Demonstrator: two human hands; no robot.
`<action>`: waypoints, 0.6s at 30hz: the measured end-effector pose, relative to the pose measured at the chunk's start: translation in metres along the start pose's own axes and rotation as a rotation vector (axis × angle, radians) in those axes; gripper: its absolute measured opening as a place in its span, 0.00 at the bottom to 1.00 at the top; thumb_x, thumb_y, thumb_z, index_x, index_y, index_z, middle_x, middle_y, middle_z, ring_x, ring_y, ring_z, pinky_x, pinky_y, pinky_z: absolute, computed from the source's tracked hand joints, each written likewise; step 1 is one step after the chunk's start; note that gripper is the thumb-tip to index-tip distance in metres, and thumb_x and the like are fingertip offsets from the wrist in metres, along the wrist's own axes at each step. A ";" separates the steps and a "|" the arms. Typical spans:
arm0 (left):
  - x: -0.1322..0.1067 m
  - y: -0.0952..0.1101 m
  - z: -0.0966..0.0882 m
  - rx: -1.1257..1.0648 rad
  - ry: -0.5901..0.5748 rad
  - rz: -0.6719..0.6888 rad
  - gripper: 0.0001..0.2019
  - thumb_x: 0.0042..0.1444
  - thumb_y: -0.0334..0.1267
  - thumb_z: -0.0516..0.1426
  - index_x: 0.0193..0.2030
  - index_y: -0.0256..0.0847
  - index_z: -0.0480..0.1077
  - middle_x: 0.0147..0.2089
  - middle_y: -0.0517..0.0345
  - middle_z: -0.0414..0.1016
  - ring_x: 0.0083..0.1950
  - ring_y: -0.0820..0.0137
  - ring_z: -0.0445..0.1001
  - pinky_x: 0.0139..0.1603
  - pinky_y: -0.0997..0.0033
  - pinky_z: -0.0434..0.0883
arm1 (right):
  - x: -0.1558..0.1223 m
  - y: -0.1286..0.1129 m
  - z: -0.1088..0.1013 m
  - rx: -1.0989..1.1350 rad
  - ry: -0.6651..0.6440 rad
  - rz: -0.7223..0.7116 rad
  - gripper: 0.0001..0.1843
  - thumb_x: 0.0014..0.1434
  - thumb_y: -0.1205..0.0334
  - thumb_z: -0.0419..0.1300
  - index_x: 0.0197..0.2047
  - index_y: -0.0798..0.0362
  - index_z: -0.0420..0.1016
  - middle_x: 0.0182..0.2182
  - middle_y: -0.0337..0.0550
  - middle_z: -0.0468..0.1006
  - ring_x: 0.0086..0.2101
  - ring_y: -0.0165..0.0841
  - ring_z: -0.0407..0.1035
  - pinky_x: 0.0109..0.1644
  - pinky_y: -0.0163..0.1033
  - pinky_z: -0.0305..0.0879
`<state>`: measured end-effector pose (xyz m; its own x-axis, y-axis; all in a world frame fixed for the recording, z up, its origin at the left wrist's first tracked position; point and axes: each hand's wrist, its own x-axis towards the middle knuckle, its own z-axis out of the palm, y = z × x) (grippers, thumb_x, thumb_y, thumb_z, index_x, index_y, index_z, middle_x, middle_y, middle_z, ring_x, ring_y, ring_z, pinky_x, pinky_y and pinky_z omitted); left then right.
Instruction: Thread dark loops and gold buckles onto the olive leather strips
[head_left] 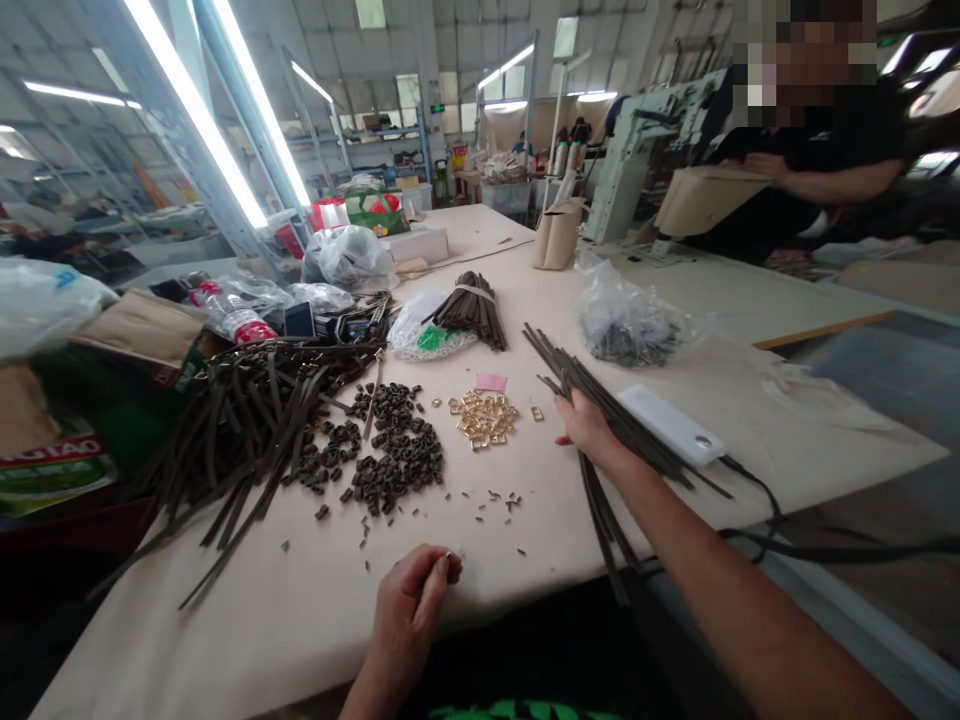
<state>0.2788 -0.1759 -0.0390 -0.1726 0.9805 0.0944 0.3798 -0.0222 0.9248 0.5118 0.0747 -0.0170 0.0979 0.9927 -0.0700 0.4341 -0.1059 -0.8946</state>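
My left hand (411, 600) rests near the table's front edge, fingers pinched together on a small dark piece I cannot make out clearly. My right hand (589, 425) reaches out to a fan of long dark straps (600, 395) lying on the beige table (525, 520), its fingers curled around several of them. Between my hands lie a pile of small dark loops (394, 450) and a small heap of gold metal buckles (485, 415) beside a pink slip (491, 382).
A big heap of dark straps (247, 420) fills the left side. A tied strap bundle (472, 305), plastic bags (626, 320), a white device with a cable (671, 425) and a bottle (236, 315) lie further back. Another person (817, 150) works at a sewing machine (637, 150) at far right.
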 end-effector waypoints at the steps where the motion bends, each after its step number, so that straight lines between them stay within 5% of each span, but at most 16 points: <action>1: 0.000 0.000 0.000 0.003 -0.001 0.007 0.17 0.65 0.46 0.50 0.31 0.41 0.72 0.29 0.56 0.76 0.33 0.67 0.74 0.36 0.72 0.70 | 0.001 0.000 0.004 -0.011 -0.007 0.002 0.20 0.61 0.63 0.60 0.56 0.56 0.72 0.38 0.51 0.77 0.22 0.29 0.68 0.13 0.29 0.63; 12: -0.004 -0.001 0.004 0.040 0.037 -0.037 0.19 0.62 0.53 0.52 0.31 0.42 0.74 0.29 0.56 0.77 0.34 0.64 0.75 0.37 0.71 0.71 | -0.011 -0.018 0.077 -0.050 -0.107 -0.010 0.10 0.67 0.66 0.54 0.50 0.57 0.70 0.34 0.44 0.80 0.19 0.24 0.68 0.20 0.28 0.69; 15: -0.005 -0.005 0.004 0.008 0.049 -0.044 0.19 0.61 0.53 0.53 0.31 0.42 0.75 0.30 0.57 0.77 0.34 0.66 0.75 0.38 0.73 0.70 | -0.009 -0.026 0.076 -0.170 -0.138 -0.068 0.10 0.68 0.64 0.52 0.50 0.56 0.70 0.34 0.43 0.80 0.20 0.27 0.71 0.23 0.31 0.69; 18: -0.006 -0.008 0.005 -0.015 0.053 -0.046 0.18 0.61 0.53 0.54 0.31 0.42 0.75 0.30 0.58 0.77 0.34 0.68 0.75 0.39 0.75 0.69 | 0.001 -0.031 0.056 -0.355 -0.096 -0.143 0.11 0.67 0.59 0.55 0.48 0.56 0.73 0.38 0.49 0.81 0.33 0.36 0.77 0.35 0.36 0.71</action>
<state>0.2810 -0.1805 -0.0491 -0.2377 0.9688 0.0705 0.3563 0.0194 0.9342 0.4481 0.0826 -0.0144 -0.0624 0.9980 -0.0118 0.7216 0.0369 -0.6914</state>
